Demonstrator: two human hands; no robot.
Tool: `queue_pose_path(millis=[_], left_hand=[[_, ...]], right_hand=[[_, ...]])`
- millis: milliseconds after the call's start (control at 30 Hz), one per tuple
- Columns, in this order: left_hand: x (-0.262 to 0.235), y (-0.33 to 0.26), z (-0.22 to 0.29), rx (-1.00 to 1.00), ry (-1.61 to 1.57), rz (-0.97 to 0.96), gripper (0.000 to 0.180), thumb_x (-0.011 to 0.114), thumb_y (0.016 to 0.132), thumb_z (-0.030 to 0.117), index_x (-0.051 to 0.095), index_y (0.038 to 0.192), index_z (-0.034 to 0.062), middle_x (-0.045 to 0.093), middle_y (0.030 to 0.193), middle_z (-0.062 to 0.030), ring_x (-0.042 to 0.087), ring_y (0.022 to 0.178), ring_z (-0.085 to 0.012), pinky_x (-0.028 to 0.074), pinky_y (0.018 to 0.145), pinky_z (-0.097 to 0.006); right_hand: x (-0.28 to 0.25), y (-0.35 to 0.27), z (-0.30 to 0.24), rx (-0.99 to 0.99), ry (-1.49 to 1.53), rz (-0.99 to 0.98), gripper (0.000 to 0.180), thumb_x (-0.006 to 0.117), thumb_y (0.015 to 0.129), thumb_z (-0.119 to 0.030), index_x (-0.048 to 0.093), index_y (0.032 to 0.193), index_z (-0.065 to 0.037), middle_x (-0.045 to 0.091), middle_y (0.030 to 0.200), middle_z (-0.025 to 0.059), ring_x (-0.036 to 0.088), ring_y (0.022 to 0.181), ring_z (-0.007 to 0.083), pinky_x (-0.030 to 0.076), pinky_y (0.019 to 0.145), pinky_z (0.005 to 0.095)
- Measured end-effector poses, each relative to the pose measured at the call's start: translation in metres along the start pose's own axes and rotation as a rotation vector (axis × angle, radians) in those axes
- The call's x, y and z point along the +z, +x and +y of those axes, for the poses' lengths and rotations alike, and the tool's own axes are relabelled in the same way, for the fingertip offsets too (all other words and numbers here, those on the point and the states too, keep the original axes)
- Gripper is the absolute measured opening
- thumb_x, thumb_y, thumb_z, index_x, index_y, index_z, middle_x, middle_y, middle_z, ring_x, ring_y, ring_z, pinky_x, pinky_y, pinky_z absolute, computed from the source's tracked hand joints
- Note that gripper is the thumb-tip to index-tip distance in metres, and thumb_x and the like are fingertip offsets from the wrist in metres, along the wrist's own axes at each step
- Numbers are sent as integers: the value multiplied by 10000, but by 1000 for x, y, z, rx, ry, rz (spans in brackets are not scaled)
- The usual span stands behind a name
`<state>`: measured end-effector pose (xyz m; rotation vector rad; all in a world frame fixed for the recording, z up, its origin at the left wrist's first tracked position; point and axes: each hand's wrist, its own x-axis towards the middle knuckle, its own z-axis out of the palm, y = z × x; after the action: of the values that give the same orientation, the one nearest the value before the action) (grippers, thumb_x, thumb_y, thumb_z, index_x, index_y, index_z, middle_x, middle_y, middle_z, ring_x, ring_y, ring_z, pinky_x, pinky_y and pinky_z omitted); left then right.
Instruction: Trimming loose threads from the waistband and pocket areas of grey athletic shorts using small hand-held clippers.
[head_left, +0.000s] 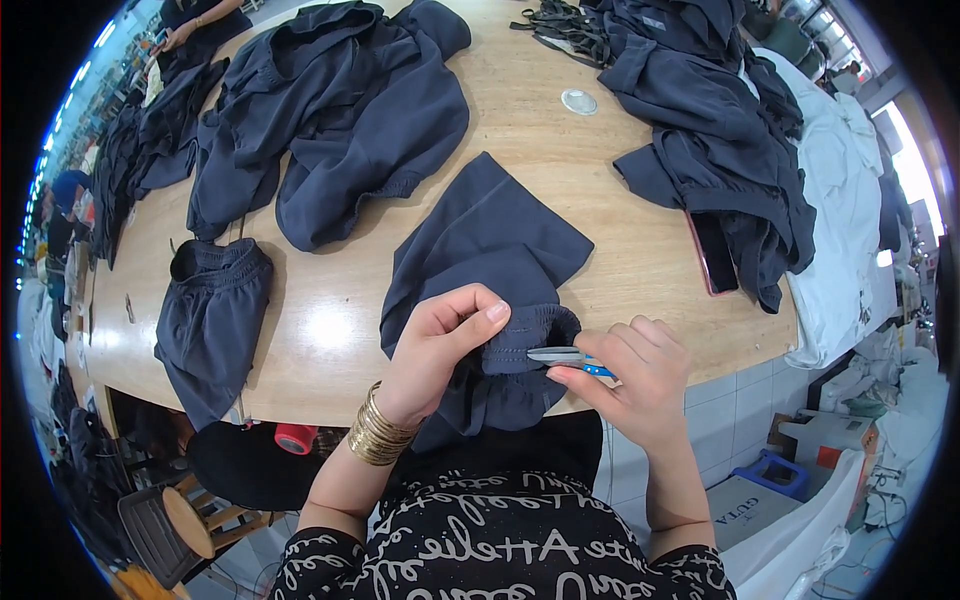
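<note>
Dark navy shorts (470,250) lie over the near edge of the wooden table, with their gathered elastic waistband (520,340) raised toward me. My left hand (445,335) pinches the waistband between thumb and fingers; gold bangles circle that wrist. In my right hand (635,375) is a pair of small thread snips (565,358) with metal blades and a blue handle. The blade tips touch or lie just over the stitched band; I cannot tell which. My right fingers are wrapped around the handle.
Another small navy garment (215,320) lies at the left. Larger navy garments (330,120) cover the far left, and a pile (710,140) fills the right, partly over a phone (712,250). A round disc (578,101) is set in the table (530,95). A stool (195,515) stands below left.
</note>
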<state>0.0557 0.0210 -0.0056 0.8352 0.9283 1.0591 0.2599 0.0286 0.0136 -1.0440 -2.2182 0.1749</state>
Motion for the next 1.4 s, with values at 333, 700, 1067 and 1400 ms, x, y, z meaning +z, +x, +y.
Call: queue_pose_path(millis=[333,700,1067,1400], left_hand=[[-1,1,0,6,2,1,169,544,924,162,549,803,45,490,779,52,425,739,-24,352,695,-187],[-5,2,-6,31,-42,-40,164,545,940,154,600,870,15,567,799,46,471,742,-3,397,696,-173],[-5,1,-6,36,-66,-42,164,549,938,162,602,864,25,571,800,52,474,743,-1,396,698,-171],[-4,6,-5,47,-44,-28,164,546,937,158,590,852,26,539,786,59,446,738,-6,373,690,-171]], right_hand=[[-4,3,1,-39,-31,-28,297,808,585,-290,628,729,-103,525,599,-12,439,545,169,321,527,295],[-7,4,0,-70,-100,-47,293,798,594,-315,623,717,-115,515,596,-29,430,550,156,315,527,290],[8,-2,1,45,142,-15,257,795,667,-277,634,771,-105,547,631,-19,469,541,142,352,511,277],[10,-1,-10,401,661,40,310,810,684,-164,632,915,-57,566,702,5,437,559,81,362,509,214]])
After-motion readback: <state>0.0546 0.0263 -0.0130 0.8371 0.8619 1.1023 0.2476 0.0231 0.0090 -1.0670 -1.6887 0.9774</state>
